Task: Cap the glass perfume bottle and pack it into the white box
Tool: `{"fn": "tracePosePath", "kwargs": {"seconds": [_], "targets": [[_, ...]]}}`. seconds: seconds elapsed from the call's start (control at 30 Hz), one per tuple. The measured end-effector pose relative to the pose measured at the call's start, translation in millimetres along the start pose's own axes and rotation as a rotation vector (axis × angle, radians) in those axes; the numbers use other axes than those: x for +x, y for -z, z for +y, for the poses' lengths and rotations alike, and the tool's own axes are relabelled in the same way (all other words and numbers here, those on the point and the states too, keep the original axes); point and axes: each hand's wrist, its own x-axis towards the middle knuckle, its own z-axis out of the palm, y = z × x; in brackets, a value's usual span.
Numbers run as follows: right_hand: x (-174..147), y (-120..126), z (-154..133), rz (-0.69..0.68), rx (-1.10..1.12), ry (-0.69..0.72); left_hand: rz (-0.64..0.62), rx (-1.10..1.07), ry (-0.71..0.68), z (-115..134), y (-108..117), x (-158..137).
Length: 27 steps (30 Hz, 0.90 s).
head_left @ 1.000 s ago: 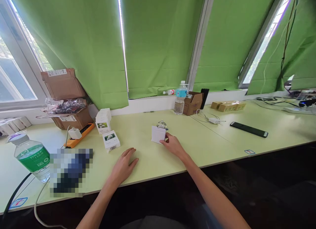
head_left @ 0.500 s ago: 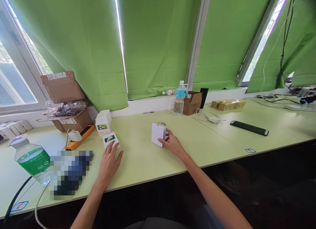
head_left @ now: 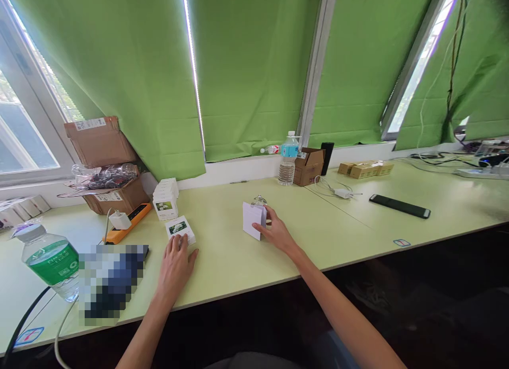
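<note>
My right hand grips a small white box by its right edge, thumb on the front and fingers behind. The box stands upright, or nearly so, at the middle of the table; whether it touches the tabletop I cannot tell. Just behind it shows a small shiny clear thing, partly hidden. At the left, my left hand lies with fingers stretched and thumb apart, its fingertips at the near edge of a white box with a flower picture. Behind that one is a row of similar white boxes.
A pixelated dark object and a green-labelled water bottle are at the left, near an orange power strip and an open carton. Farther right are a blue-labelled bottle, a brown box and a black phone.
My left hand has shifted slightly down and toward me, its fingers now lower on the flower-picture box. The white box in my right hand has turned a little. The view moved slightly.
</note>
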Motion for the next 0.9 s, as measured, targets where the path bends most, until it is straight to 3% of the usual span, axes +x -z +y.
{"fn": "tracePosePath", "kwargs": {"seconds": [0.57, 0.9], "targets": [[-1, -1, 0, 0.060, 0.021, 0.045, -0.093, -0.181, -0.026, 19, 4, 3], [-1, -1, -1, 0.073, 0.024, 0.052, -0.024, -0.154, -0.037, 33, 7, 1]]}}
